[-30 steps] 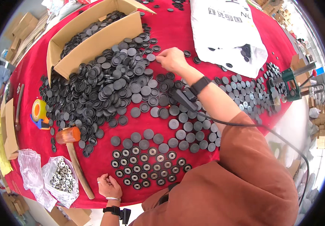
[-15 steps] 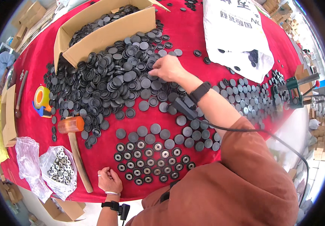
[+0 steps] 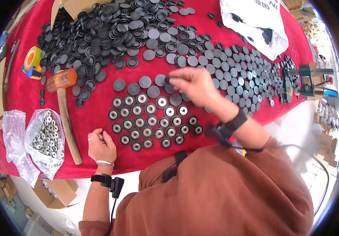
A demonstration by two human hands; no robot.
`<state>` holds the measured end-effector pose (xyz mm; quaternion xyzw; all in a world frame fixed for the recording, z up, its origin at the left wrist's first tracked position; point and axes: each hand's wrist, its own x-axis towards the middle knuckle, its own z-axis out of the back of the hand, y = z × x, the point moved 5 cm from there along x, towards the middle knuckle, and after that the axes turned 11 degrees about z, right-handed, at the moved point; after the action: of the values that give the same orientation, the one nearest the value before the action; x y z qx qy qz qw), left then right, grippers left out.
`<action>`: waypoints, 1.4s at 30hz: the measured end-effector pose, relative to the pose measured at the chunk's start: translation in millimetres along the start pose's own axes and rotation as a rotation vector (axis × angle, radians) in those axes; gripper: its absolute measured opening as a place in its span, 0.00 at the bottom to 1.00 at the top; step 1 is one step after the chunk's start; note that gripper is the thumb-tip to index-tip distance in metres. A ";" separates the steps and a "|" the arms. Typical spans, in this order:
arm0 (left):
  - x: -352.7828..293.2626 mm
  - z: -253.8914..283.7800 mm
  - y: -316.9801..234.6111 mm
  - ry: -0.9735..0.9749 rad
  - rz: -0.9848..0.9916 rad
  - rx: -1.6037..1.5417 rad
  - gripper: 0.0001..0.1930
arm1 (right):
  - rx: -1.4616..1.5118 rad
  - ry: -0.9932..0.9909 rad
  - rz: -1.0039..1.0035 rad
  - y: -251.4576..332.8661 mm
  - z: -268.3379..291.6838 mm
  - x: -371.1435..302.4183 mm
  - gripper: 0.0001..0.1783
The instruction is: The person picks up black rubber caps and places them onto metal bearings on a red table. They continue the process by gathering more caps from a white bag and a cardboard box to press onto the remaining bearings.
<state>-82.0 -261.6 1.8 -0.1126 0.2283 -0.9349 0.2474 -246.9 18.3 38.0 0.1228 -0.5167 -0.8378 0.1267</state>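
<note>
My right hand (image 3: 195,84), slightly blurred, pinches a black round plastic cap (image 3: 168,80) between thumb and fingertips. It hovers over the right end of a short row of dark grey caps (image 3: 145,82) lying on the red cloth. Nearer to me sits a group of black caps with metal ring-shaped inserts (image 3: 151,120), set out in loose rows. To their left my left hand (image 3: 102,146) rests on the cloth, fingers curled in a loose fist, with nothing visible in it. Beyond the row spreads a big heap of loose black caps (image 3: 110,37), some face up, others face down.
A mallet (image 3: 61,80) and a clear bag of metal rings (image 3: 45,135) lie at left, near a tape dispenser (image 3: 32,59). A cardboard box (image 3: 79,7) stands behind the heap. At right are many spread caps (image 3: 242,70), a green metal press (image 3: 306,80) and a white sack (image 3: 252,23).
My right hand has come from the heap toward me, to the short cap row, now with a cap in its fingers. The view has tilted nearer to me; my left hand stays on the cloth.
</note>
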 end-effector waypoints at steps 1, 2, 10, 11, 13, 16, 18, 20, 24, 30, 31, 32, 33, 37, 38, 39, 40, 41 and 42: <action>-0.1 1.4 -0.9 -0.008 -0.018 0.002 0.05 | -0.119 -0.044 0.147 11.8 -6.0 -16.0 0.12; -0.5 2.3 -1.0 0.000 -0.015 0.012 0.05 | -0.224 -0.073 0.327 19.5 -14.3 -29.9 0.12; 1.5 4.7 -4.9 -0.048 -0.066 -0.026 0.05 | -0.809 -0.071 0.838 20.7 -57.0 -62.8 0.18; 2.0 5.2 -5.2 -0.054 -0.072 -0.032 0.05 | -0.813 -0.071 0.839 22.7 -56.6 -63.0 0.18; 2.7 4.9 -3.6 -0.055 -0.075 -0.028 0.05 | -0.913 -0.010 0.830 27.4 -60.8 -62.4 0.19; 3.7 4.7 -4.7 -0.035 -0.051 -0.039 0.05 | -0.966 0.023 0.825 24.4 -60.5 -66.7 0.21; 4.7 4.0 -4.3 -0.019 -0.028 -0.059 0.05 | -1.009 0.086 0.812 29.1 -61.5 -66.8 0.21; 3.2 5.4 -2.8 -0.028 -0.057 -0.052 0.05 | -1.049 0.190 0.820 29.1 -66.2 -67.7 0.23; -2.3 9.0 -2.8 -0.042 -0.057 -0.053 0.05 | -1.219 0.356 0.847 26.3 -83.1 -75.9 0.25; -1.0 3.6 -1.6 -0.032 -0.043 -0.045 0.05 | -0.979 0.162 0.753 26.4 -64.2 -70.5 0.22; -1.0 3.7 -2.5 -0.031 -0.057 -0.049 0.05 | -0.915 0.105 0.722 29.3 -56.5 -68.3 0.20; -1.3 3.0 -1.3 -0.023 -0.043 -0.044 0.05 | -0.882 0.081 0.661 28.8 -45.0 -62.7 0.17; -2.3 2.9 0.1 -0.019 -0.020 -0.037 0.05 | -0.846 0.063 0.607 30.9 -28.0 -52.8 0.15; -0.8 3.5 -2.4 -0.033 -0.029 -0.022 0.05 | -0.863 -0.376 0.288 14.4 66.3 -6.6 0.10; -0.1 2.1 -2.0 -0.010 -0.015 -0.016 0.06 | -0.851 -0.370 0.206 5.9 80.3 4.6 0.15; 1.2 0.6 -2.6 0.011 -0.001 -0.009 0.07 | -0.824 -0.285 0.084 -8.0 88.1 19.3 0.18; 1.6 1.1 -3.7 0.014 0.006 -0.003 0.06 | -0.806 -0.240 0.058 -12.1 88.9 31.5 0.21; 1.5 1.3 -4.7 0.010 0.006 -0.002 0.06 | -0.787 -0.195 0.034 -14.3 86.6 43.9 0.24; 1.9 2.0 -5.0 0.009 0.003 0.005 0.06 | -0.782 -0.195 0.046 -11.5 82.8 58.7 0.24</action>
<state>-85.1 -259.4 6.1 -0.1072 0.2274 -0.9355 0.2482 -330.8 72.5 59.4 -0.0262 -0.1711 -0.9759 0.1330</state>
